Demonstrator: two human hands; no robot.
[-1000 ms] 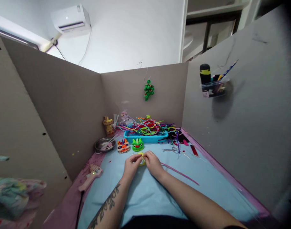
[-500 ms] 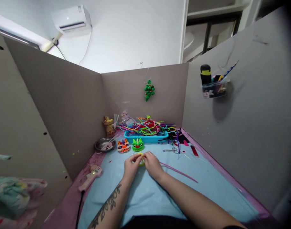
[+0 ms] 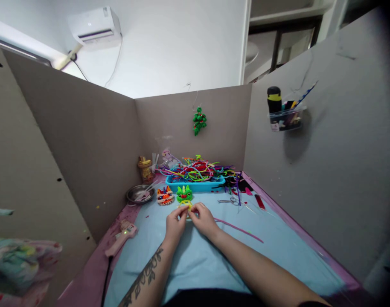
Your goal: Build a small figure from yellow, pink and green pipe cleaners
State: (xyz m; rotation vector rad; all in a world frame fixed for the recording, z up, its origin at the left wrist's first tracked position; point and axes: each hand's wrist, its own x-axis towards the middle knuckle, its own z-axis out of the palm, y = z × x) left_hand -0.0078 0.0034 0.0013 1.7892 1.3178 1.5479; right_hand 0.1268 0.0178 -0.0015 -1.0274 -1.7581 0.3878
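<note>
Both hands meet at the middle of the frame, just below the green figure [image 3: 184,194]. The left hand [image 3: 175,221] and right hand [image 3: 204,218] pinch a small yellow loop [image 3: 186,205] between fingertips, just above the bench [image 3: 195,260]. Bending it well likely calls for short grips close together. Forearms converge from the lower edge, wrists low.

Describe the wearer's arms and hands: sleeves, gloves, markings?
Both forearms are bare, with no sleeves in view. The left hand and right hand wear no gloves; no rings, watch or bracelets are discernible. The left forearm carries a dark leafy vine tattoo running lengthwise from near the wrist toward the elbow. The right forearm shows no markings.
</note>
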